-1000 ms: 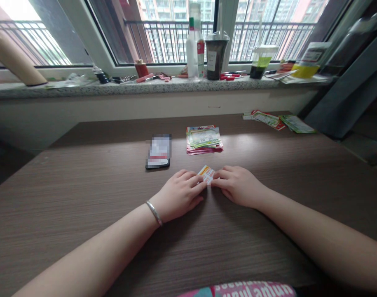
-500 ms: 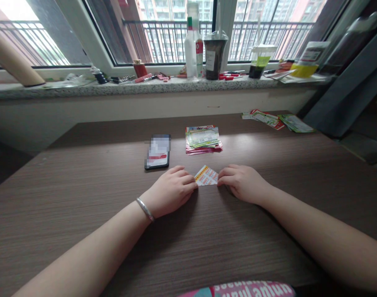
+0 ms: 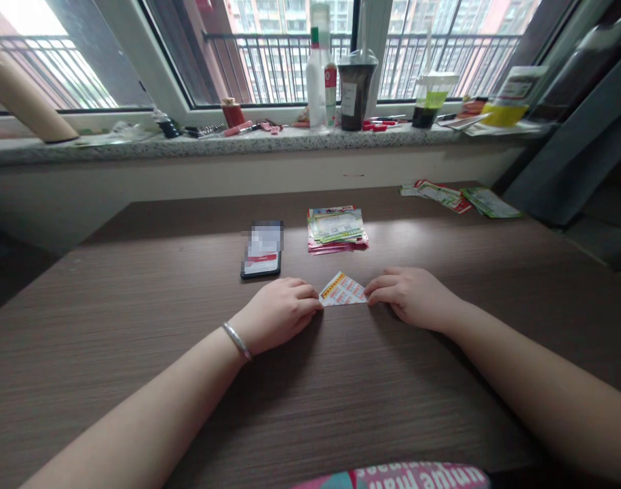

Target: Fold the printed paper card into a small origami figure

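Note:
A small piece of printed paper (image 3: 343, 290), triangular in outline with a yellow strip on its upper left edge, lies on the brown table. Its left corner is pinched by my left hand (image 3: 282, 312), which has a silver bangle at the wrist. At the right corner, the closed fingertips of my right hand (image 3: 412, 299) grip the paper. Just beyond the paper is a stack of colourful printed sheets (image 3: 336, 227). A phone (image 3: 262, 250), its screen partly pixelated, lies beyond my left hand.
More printed sheets (image 3: 445, 197) lie at the table's far right corner. Behind the table, a granite windowsill (image 3: 208, 147) holds bottles, a dark lidded cup (image 3: 355, 95), a green cup (image 3: 429, 102) and small items. Pink printed fabric (image 3: 417, 477) shows at the near edge.
My right hand has shifted slightly right and my left hand slightly left, so more of the paper shows between them. The view has moved a little.

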The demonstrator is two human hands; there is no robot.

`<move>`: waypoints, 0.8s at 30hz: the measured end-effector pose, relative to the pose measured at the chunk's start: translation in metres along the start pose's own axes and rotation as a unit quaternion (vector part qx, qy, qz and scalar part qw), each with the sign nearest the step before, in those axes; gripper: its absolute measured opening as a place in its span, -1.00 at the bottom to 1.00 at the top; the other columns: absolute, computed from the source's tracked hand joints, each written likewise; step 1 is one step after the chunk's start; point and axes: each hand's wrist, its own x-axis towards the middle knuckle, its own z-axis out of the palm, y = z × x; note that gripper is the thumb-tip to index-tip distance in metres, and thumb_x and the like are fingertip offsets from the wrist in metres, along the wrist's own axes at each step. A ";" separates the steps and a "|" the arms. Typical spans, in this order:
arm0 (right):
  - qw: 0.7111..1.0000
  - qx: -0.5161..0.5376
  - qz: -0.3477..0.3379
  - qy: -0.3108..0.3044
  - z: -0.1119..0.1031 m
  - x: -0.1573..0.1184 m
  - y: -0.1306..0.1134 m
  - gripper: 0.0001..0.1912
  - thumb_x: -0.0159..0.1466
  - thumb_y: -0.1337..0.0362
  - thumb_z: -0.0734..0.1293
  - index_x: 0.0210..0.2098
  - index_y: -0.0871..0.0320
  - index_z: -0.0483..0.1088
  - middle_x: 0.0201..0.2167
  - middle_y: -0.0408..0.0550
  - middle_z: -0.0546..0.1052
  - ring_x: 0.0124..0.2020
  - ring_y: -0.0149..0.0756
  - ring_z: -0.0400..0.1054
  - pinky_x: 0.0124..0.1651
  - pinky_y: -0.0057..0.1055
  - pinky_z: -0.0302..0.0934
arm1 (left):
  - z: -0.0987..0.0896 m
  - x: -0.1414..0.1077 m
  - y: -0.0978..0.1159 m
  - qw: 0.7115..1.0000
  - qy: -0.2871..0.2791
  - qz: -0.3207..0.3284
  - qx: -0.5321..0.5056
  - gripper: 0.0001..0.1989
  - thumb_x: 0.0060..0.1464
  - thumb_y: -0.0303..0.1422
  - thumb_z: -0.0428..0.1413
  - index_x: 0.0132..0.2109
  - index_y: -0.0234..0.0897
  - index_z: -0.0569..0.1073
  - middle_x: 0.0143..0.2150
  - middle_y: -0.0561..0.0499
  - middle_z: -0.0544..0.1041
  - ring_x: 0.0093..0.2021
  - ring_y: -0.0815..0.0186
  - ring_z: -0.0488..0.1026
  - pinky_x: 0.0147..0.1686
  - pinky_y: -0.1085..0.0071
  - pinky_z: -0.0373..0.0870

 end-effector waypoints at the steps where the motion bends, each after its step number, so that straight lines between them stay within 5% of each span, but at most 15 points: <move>1: 1.000 -0.003 -0.002 0.000 -0.001 0.000 0.000 -0.62 0.16 0.50 0.21 -0.21 -0.02 0.54 -0.11 -0.18 0.58 -0.17 -0.29 0.41 -0.15 -0.36 0.24 | 0.000 0.000 0.000 1.000 0.000 -0.001 0.000 -0.78 0.20 -0.43 -0.02 -0.15 -0.19 0.53 -0.19 -0.02 0.54 -0.19 0.33 0.44 -0.14 0.36 0.40; 24: 0.999 -0.019 0.008 -0.031 -0.013 -0.007 0.007 -0.64 0.15 0.48 0.22 -0.28 -0.05 0.56 -0.12 -0.30 0.59 -0.18 -0.34 0.46 -0.22 -0.42 0.25 | -0.010 -0.012 -0.012 0.998 -0.055 -0.017 -0.033 -0.68 0.09 -0.55 -0.02 -0.14 -0.18 0.56 -0.10 0.03 0.55 -0.12 0.31 0.46 -0.07 0.36 0.41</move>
